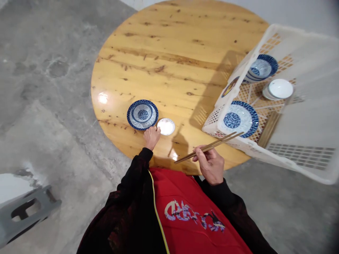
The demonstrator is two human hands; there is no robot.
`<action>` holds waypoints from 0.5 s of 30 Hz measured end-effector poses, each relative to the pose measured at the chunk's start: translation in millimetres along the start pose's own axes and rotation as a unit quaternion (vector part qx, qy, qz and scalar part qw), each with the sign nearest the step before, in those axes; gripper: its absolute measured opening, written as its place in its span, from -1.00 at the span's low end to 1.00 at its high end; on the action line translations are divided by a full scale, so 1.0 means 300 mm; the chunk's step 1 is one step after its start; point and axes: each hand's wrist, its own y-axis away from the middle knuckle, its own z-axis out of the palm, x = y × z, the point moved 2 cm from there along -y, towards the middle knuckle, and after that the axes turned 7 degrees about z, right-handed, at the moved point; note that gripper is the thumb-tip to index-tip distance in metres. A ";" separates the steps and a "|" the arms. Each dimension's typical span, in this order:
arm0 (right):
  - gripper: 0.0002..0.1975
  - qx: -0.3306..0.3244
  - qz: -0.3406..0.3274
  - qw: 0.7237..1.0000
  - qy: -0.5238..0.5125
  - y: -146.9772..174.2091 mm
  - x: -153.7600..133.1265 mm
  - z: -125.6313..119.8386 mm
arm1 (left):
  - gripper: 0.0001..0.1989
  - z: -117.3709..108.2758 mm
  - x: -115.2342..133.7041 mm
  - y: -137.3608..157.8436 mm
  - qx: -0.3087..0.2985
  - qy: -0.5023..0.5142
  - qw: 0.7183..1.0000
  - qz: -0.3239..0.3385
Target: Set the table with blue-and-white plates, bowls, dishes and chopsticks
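A pair of wooden chopsticks (215,143) lies slantwise in my right hand (210,164), which is closed around them over the table's near edge. Their far ends reach to the side of the basket. My left hand (152,137) rests at the near edge of the table with its fingers curled together. Its fingertips meet the left rim of a small white dish (166,126); what they pinch, if anything, is hidden. Just beyond that hand sits a blue-rimmed plate (129,118) with a smaller blue-and-white dish (143,113) on it.
On the right of the round wooden table (164,81) stands a white plastic basket (299,155). Inside are stacked blue-and-white bowls (261,67), white bowls (280,88), blue-rimmed plates (241,120) and more chopsticks (270,128). A grey stool (39,204) stands on the concrete floor at left.
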 end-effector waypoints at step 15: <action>-0.76 0.047 -0.197 0.965 0.167 -0.059 -0.018 0.073 | -0.69 -0.067 0.009 0.210 0.040 0.034 0.987 0.155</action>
